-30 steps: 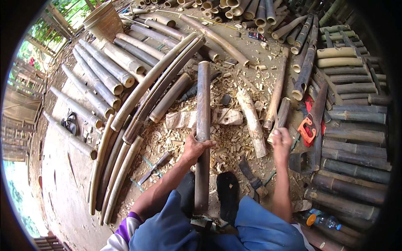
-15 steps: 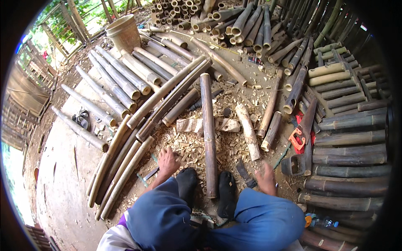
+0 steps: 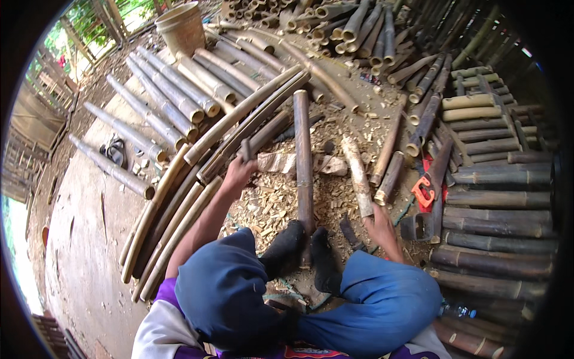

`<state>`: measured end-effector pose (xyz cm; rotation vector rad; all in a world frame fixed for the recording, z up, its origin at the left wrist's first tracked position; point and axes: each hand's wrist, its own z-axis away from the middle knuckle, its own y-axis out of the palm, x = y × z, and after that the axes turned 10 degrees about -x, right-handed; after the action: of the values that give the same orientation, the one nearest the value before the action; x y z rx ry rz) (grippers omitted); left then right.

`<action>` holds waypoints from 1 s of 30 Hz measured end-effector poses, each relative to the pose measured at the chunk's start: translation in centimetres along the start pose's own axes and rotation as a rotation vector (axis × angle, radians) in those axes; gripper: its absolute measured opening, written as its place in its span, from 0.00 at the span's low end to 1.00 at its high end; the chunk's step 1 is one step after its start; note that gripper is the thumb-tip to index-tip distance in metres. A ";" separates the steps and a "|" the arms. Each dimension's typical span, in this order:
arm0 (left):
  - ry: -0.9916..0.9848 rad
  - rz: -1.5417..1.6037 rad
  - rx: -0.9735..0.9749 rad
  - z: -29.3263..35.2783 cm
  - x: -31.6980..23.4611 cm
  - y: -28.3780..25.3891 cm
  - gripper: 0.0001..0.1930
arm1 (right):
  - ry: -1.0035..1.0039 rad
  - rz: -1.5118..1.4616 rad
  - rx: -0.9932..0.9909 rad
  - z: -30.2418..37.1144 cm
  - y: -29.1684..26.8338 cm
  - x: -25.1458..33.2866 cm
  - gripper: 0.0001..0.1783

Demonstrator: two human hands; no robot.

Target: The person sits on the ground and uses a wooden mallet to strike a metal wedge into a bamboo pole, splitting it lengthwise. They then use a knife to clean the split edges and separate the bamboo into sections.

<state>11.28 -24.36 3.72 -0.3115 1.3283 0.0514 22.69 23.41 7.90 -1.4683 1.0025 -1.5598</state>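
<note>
My left hand [image 3: 240, 171] is closed around a narrow dark tool [image 3: 246, 149]; its short upper end sticks up past my fingers, and the rest is hidden. My right hand [image 3: 381, 228] is closed at the lower end of a pale, stripped wooden club [image 3: 357, 173], which lies on the ground. Between my hands a dark bamboo pole [image 3: 304, 161] rests across a rough pale log [image 3: 332, 165]. The pole's near end is held between my two dark-socked feet [image 3: 284, 246].
Wood chips [image 3: 272, 209] cover the ground around the log. Long bamboo poles [image 3: 170, 221] lie at my left. A hand saw with an orange handle [image 3: 423, 190] and stacked bamboo [image 3: 499, 197] are at right. A bucket [image 3: 181, 30] stands far left, and a dark blade [image 3: 350, 232] lies by my right foot.
My left hand has risen forward from the ground and now holds the dark tool. My right hand has moved to the wooden club's near end. My feet have drawn in against the bamboo pole.
</note>
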 end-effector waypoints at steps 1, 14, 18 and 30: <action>-0.220 0.275 0.120 -0.3 -3.2 2.3 0.14 | 0.024 0.073 -0.028 -2.0 0.3 -0.2 0.35; 0.075 0.510 0.332 -5.4 -9.1 13.1 0.12 | 0.391 -0.050 0.218 -15.2 6.0 1.9 0.52; 0.074 0.519 0.377 -4.8 -11.0 16.0 0.09 | 0.487 -1.051 0.079 -12.9 3.6 -1.5 0.33; 0.109 0.394 0.326 -1.7 -11.4 16.1 0.13 | 0.126 -1.224 0.069 -8.8 -5.9 11.3 0.36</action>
<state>3.42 -7.83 11.16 0.2293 1.4650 0.1485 13.26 15.83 17.61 -2.0908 -0.0222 -2.4668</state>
